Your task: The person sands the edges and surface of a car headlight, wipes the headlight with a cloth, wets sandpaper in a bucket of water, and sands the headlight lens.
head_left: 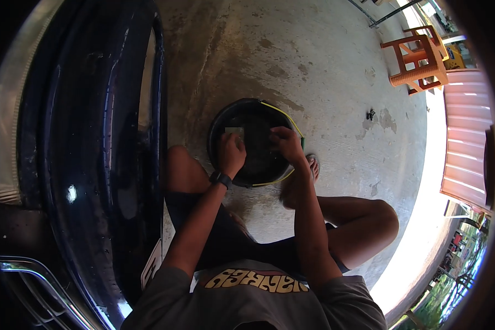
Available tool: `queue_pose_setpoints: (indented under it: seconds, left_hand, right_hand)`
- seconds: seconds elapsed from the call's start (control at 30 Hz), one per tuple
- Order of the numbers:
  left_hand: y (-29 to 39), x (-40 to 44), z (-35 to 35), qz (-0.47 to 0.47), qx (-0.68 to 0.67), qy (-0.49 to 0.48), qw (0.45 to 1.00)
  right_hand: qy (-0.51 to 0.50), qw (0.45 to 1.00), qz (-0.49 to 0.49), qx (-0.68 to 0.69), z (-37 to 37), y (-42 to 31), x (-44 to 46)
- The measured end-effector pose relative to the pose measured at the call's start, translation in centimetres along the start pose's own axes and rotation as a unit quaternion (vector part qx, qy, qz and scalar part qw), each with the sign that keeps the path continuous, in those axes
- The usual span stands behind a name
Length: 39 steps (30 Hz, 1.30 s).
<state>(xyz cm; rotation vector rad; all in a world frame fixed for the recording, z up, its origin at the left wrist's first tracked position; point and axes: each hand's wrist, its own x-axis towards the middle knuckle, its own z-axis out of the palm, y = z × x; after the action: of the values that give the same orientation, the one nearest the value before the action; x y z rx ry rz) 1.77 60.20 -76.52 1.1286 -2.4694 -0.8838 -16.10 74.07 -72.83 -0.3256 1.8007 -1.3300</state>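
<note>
A pale flat piece [234, 131] was gripped by the left hand [232, 153] left of the bucket's [211, 135] centre; right of it, the right hand [286, 145] was curled, any hold indeterminable. A light edge grip above the bucket was judged advisable.

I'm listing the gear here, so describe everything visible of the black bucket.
The bucket is round, open-topped and black, apparently plastic. Its yellow handle, with a green section, lies around the right side. It stands upright on the concrete floor. The left hand and right hand are over its opening; contact is unclear. Its dark inside hides any contents.
</note>
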Motion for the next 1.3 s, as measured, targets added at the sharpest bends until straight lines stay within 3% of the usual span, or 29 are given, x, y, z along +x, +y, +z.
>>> queue_pose_setpoints:
  seconds: [0.07, 0.13, 0.2, 0.27, 0.37, 0.57, 0.67, 0.77, 0.87, 0.97, 1.3]
  left_hand:
    - [0.4, 1.6, -1.4, -0.095, -0.128, -0.072, 0.985]
    - [0.4, 2.5, -2.0, -0.171, -0.282, -0.155, 0.931]
    - [0.5, 2.6, -2.4, -0.236, -0.464, -0.207, 0.828]
    - [1.7, 2.6, -2.8, -0.282, -0.658, -0.221, 0.662]
    - [2.6, 3.3, -4.6, -0.329, -0.709, -0.249, 0.572]
    - [1.2, 2.4, -2.7, -0.314, -0.627, -0.313, 0.641]
    - [2.2, 2.0, -3.6, -0.349, -0.622, -0.355, 0.605]
    - [2.3, 1.6, -2.7, -0.297, -0.671, -0.333, 0.592]
    - [1.2, 1.6, -1.1, -0.293, -0.648, -0.267, 0.65]
    - [0.6, 2.6, -1.0, -0.331, -0.664, -0.207, 0.638]
    - [0.2, 3.0, -1.1, -0.345, -0.7, -0.213, 0.588]
  right_hand:
    - [-0.047, 0.994, 0.022, 0.092, -0.8, -1.0, -0.6]
    - [-0.076, 0.988, 0.032, 0.128, -0.8, -2.2, -1.3]
    - [-0.098, 0.988, 0.017, 0.119, -0.4, -3.4, -1.9]
    - [-0.115, 0.991, -0.025, 0.061, 0.2, -4.1, -2.1]
    - [-0.129, 0.986, -0.098, 0.027, 0.9, -3.4, -2.3]
    - [-0.084, 0.996, -0.025, -0.011, 0.9, -1.5, -1.5]
    - [-0.032, 0.992, -0.106, -0.056, 2.2, -1.1, -1.9]
    - [0.111, 0.883, -0.331, -0.314, 3.7, -2.1, -3.2]
    - [0.1, 0.88, -0.328, -0.328, 4.8, -4.0, -5.9]
    - [0.088, 0.883, -0.317, -0.334, 5.0, -3.4, -7.7]
    - [0.099, 0.897, -0.309, -0.301, 5.2, -2.0, -8.1]
